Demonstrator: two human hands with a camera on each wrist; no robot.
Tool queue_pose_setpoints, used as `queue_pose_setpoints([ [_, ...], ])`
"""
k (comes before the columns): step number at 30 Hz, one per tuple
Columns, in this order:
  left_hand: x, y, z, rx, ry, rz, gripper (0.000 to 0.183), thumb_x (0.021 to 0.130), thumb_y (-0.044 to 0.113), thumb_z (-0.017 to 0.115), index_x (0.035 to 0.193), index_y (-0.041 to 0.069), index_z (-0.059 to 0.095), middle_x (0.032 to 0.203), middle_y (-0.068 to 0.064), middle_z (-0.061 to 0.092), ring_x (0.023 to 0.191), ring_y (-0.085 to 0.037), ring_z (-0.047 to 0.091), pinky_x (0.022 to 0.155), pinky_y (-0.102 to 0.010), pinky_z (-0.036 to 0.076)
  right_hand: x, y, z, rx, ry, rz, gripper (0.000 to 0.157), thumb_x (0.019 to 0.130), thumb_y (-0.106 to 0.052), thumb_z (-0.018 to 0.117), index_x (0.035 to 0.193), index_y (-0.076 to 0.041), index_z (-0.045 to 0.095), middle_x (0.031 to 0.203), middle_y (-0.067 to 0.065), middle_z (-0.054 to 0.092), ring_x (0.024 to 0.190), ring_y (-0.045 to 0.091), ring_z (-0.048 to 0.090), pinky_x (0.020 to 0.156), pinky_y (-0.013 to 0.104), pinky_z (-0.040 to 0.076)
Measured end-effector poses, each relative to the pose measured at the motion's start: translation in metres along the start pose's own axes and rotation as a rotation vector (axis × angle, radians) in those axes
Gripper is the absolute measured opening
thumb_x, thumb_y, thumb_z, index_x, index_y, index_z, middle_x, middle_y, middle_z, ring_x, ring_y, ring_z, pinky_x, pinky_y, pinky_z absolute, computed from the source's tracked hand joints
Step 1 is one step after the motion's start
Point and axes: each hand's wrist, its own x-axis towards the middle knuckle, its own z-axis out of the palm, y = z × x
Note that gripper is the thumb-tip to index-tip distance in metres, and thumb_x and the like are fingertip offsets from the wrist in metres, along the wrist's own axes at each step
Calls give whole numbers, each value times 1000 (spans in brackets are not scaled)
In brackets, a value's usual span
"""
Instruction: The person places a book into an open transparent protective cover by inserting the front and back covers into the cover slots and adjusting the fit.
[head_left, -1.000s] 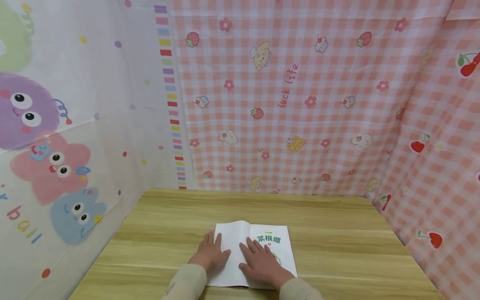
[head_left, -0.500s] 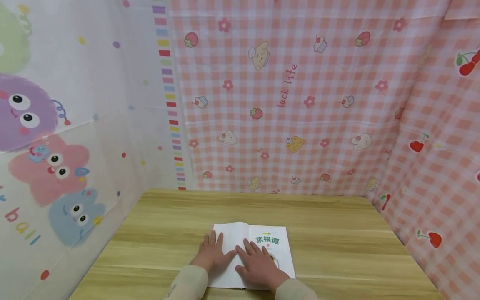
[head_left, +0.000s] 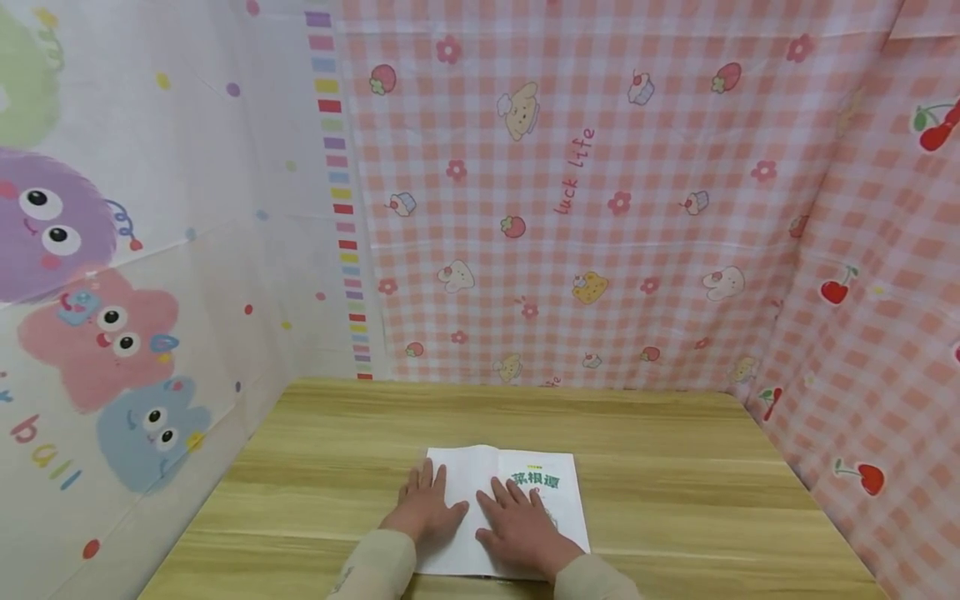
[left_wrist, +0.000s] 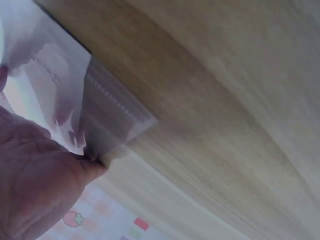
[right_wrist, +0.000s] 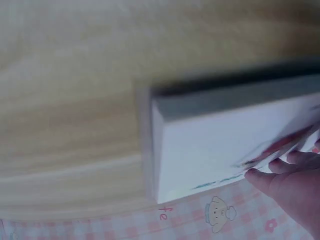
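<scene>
An open book (head_left: 472,467) lies on the wooden table, its left page blank white and its right page printed with green Chinese characters above a picture partly hidden by a hand. My left hand (head_left: 429,507) rests on the left page, fingers straight and thumb spread toward the middle. Across the fold and the right page my right hand (head_left: 525,527) lies with extended fingers. The left wrist view shows a clear plastic cover flap (left_wrist: 117,107) along the book's edge, beside the left hand (left_wrist: 40,175). In the right wrist view, the thick page block (right_wrist: 215,145) shows under the right fingers.
The table (head_left: 675,467) has wood grain and reaches back to a pink checked cloth (head_left: 570,250). A white cloth with cartoon figures (head_left: 112,325) borders the left side. Another checked cloth with cherries (head_left: 862,400) borders the right.
Half a second ago the left thumb and right index finger nearly met over the fold; now they are farther apart. Both hands stay on the book, which has hardly moved.
</scene>
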Motion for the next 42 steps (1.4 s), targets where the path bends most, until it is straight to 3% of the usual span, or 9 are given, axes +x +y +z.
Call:
queue_pose_setpoints([
  [8, 1, 6, 4, 3, 28, 13, 78, 98, 53, 50, 150, -4, 36, 157, -31, 22, 141, -59, 14, 111, -68, 15, 5, 1, 9, -34, 31, 20, 57, 98, -47, 52, 147, -17, 50, 155, 15, 38, 141, 40, 34, 107, 68, 28],
  [17, 0, 9, 12, 89, 38, 4, 76, 97, 52, 52, 149, -2, 39, 158, -29, 23, 142, -57, 12, 112, -67, 14, 1, -1, -5, 31, -23, 83, 73, 92, -51, 61, 148, -6, 46, 155, 14, 38, 142, 36, 34, 109, 64, 27],
  [25, 2, 10, 7, 59, 6, -18, 74, 98, 48, 53, 150, -3, 38, 158, -30, 19, 143, -57, 9, 113, -66, 10, 3, 4, -3, 10, -51, 103, 67, 93, -52, 60, 146, -12, 50, 156, 12, 38, 143, 34, 32, 110, 64, 27],
  [31, 7, 6, 5, 57, 32, -20, 73, 95, 48, 56, 146, -1, 44, 155, -37, 16, 144, -54, 9, 112, -69, 7, 4, 0, -5, -38, -42, 101, 65, 93, -52, 60, 145, -14, 53, 154, 12, 42, 142, 34, 35, 109, 63, 28],
  [38, 0, 14, 5, -40, 44, -27, 80, 95, 53, 54, 150, -3, 36, 153, -41, 16, 142, -58, 9, 109, -72, 9, 4, -3, -8, -72, -15, 102, 64, 90, -51, 62, 142, -14, 55, 151, 11, 46, 140, 34, 39, 108, 62, 31],
  [42, -5, 14, 9, 14, 66, -15, 83, 94, 58, 53, 150, -1, 38, 153, -40, 17, 142, -58, 11, 110, -71, 11, 2, -4, -9, -43, -7, 101, 64, 90, -50, 64, 141, -13, 56, 150, 12, 47, 139, 34, 39, 107, 62, 33],
])
